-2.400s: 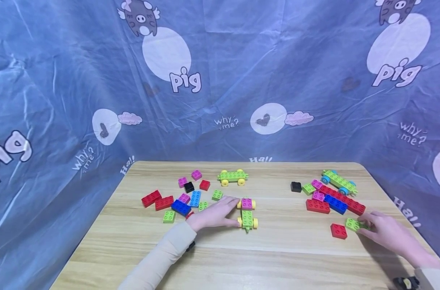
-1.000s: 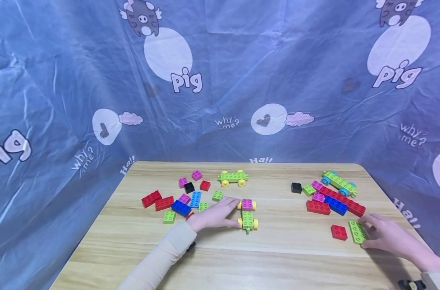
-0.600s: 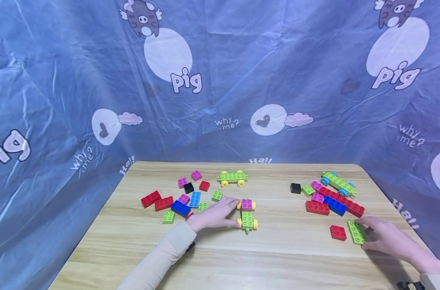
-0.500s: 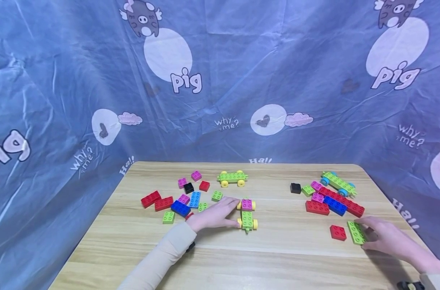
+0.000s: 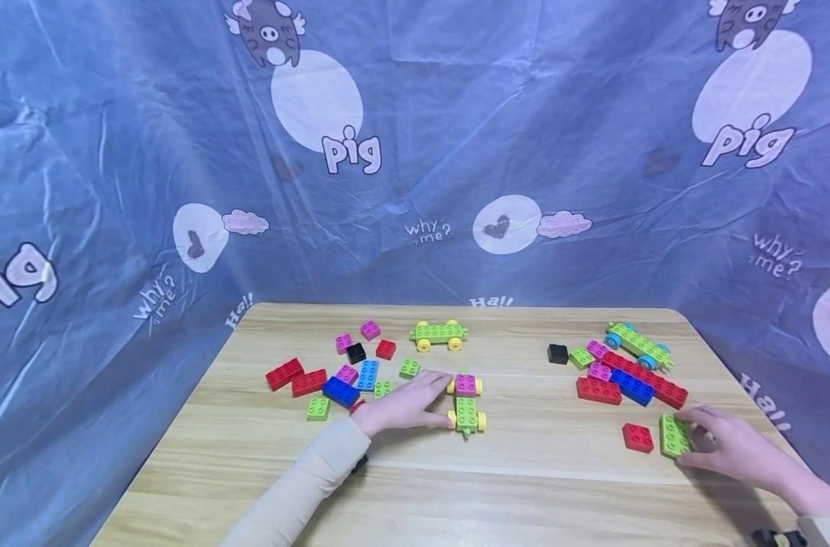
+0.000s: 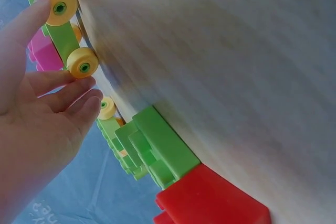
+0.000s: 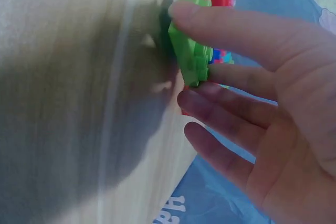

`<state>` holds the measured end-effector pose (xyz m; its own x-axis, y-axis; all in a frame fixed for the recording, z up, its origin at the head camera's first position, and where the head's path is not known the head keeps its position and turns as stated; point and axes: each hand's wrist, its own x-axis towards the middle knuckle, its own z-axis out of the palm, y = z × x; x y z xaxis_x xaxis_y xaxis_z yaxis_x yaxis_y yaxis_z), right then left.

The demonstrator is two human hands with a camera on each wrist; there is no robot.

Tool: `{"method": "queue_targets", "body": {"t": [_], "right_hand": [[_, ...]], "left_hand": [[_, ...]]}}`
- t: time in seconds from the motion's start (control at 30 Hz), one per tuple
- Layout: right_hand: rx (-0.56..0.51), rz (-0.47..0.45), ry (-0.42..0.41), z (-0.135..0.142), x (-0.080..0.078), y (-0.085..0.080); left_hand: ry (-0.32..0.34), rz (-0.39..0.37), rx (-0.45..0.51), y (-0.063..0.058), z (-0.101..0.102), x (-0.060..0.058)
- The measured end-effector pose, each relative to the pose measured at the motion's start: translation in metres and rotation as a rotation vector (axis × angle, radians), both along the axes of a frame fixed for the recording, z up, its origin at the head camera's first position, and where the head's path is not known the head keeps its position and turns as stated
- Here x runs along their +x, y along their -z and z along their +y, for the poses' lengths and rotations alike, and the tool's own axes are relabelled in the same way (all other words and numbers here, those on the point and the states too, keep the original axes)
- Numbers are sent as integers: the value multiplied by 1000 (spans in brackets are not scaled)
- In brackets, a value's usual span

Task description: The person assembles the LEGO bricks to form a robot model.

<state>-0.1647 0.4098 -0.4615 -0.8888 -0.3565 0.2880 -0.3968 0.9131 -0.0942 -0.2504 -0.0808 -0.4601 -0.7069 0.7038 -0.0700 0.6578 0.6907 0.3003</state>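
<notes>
My left hand holds the left side of a lime-green toy car base with yellow wheels. Its thumb lies at the near wheel and its fingertips at the far wheel. On the base's far end sits a pink brick. At the right, my right hand pinches a long lime-green brick between thumb and fingers. In the right wrist view this green brick looks tilted, with a shadow on the table beside it. A red brick lies just left of it.
Loose bricks, among them a dark blue brick, lie left of my left hand. Behind stands another yellow-wheeled base. At the back right are a blue-wheeled base, a long red brick and a black brick. A printed curtain surrounds the table.
My right hand has turned the long green brick from crosswise to lengthwise, and just now tilted it, shifting it slightly right. The left hand and its car base have stayed put.
</notes>
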Motion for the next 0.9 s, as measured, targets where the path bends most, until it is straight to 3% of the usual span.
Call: {"method": "queue_targets", "body": {"t": [0.23,0.5,0.9], "right_hand": [[-49,34,-23,-8,-3,-13],[-65,-6,-18,-32,-11,-30],[-51,51,-116,-69,-32,-35]], "left_hand": [[-8,25,-11,1,0,1],[-9,21,-7,0,1,1],[3,34,8,3,0,0]]}}
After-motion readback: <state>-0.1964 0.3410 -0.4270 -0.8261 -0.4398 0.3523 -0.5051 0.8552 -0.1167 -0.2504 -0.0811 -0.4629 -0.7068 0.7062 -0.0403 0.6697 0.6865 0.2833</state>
